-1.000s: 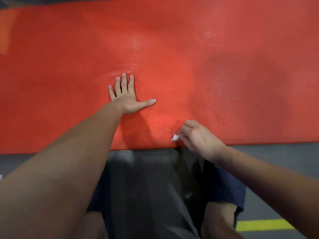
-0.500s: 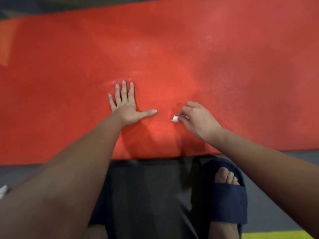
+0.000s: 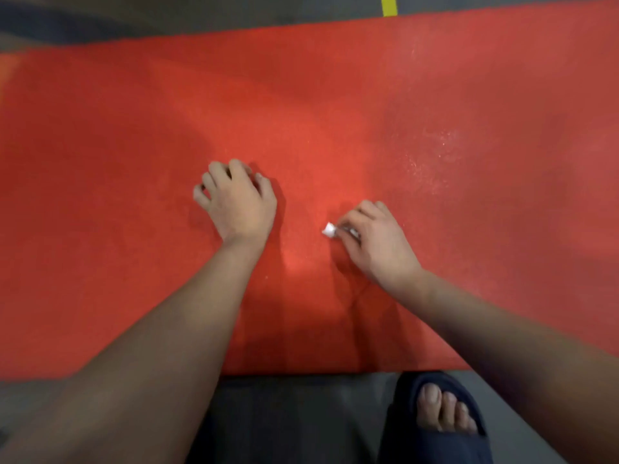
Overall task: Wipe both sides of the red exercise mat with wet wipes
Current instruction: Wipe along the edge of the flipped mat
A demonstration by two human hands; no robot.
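The red exercise mat (image 3: 435, 105) lies flat on the grey floor and fills most of the view. My left hand (image 3: 239, 200) rests on the mat near its middle, fingers bent and pressing down on their tips, nothing in it. To its right, my right hand (image 3: 375, 239) presses a small balled white wet wipe (image 3: 329, 230) onto the mat; only a tip of the wipe shows past the fingers. A damp sheen shows on the mat to the right of my right hand.
Grey floor (image 3: 301, 413) runs along the mat's near edge, where my foot in a dark blue slipper (image 3: 435, 426) stands at the lower right. A yellow floor line (image 3: 388, 4) shows beyond the mat's far edge.
My right hand with the wipe has moved from the mat's near edge farther onto the mat. My left hand went from flat with spread fingers to bent fingers. The view shifted forward.
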